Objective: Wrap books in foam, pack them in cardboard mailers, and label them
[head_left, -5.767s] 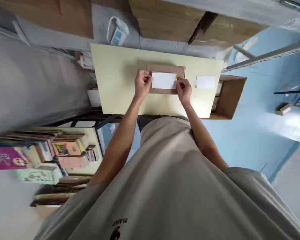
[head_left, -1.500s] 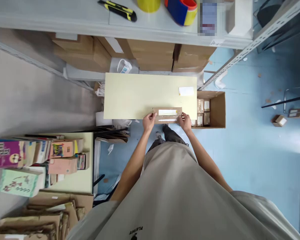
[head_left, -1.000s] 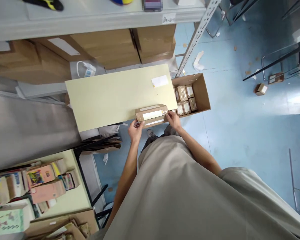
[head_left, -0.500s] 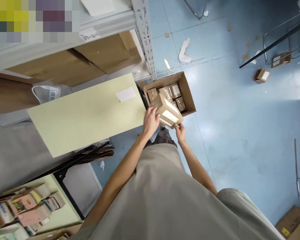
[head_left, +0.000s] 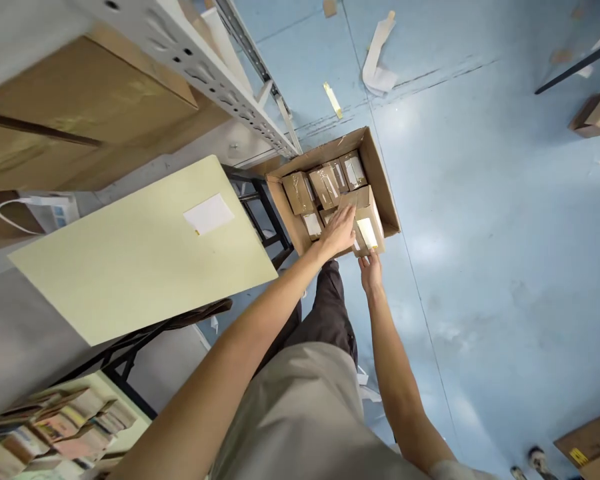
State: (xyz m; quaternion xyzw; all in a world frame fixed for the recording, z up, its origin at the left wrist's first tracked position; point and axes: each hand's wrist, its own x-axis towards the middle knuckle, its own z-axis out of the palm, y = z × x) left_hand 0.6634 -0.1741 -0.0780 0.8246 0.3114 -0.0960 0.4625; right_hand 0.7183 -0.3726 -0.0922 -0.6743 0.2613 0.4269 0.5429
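A small cardboard box (head_left: 369,217) with white labels is held between my two hands over the right side of a large open carton (head_left: 389,193) on the floor. My left hand (head_left: 339,230) grips its left side, fingers against the cardboard. From below, my right hand (head_left: 371,270) holds the near end, fingertips at the edge. Inside the carton, several taped small boxes (head_left: 325,185) stand packed together; the held box and my left hand hide some of them.
Left of the carton stands a pale yellow table (head_left: 145,267) with a white paper (head_left: 209,213) on it. A metal shelf post (head_left: 220,80) rises behind. Paper scraps (head_left: 377,63) and another small box (head_left: 597,113) lie on the blue floor. Books (head_left: 65,427) fill the lower left.
Both hands have carried the small box right and down to the large carton, and it has turned more upright in view. My view has shifted closer to the carton.
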